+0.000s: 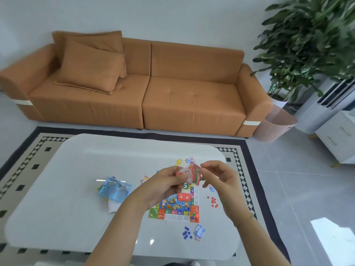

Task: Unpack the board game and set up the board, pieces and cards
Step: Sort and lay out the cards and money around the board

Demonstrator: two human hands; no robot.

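A small colourful game board [175, 207] lies flat on the white table [76, 189]. Above it my left hand [165, 184] grips a red pack of cards [189, 174] in a clear wrapper. My right hand [219, 177] pinches the wrapper at the pack's upper right corner. Around the board lie blue pieces [187, 234], red pieces [213, 202], yellow pieces [179, 161] and small card stacks [199, 231], [189, 160]. A blue transparent game case [114, 188] lies open to the left of the board.
A folded white leaflet [112, 206] pokes out under the case. An orange sofa [134, 83] stands behind the table. A pink mesh basket [276, 123], a large plant [311, 41] and a white cabinet [338, 137] are at the right. A patterned rug [28, 162] lies under the table.
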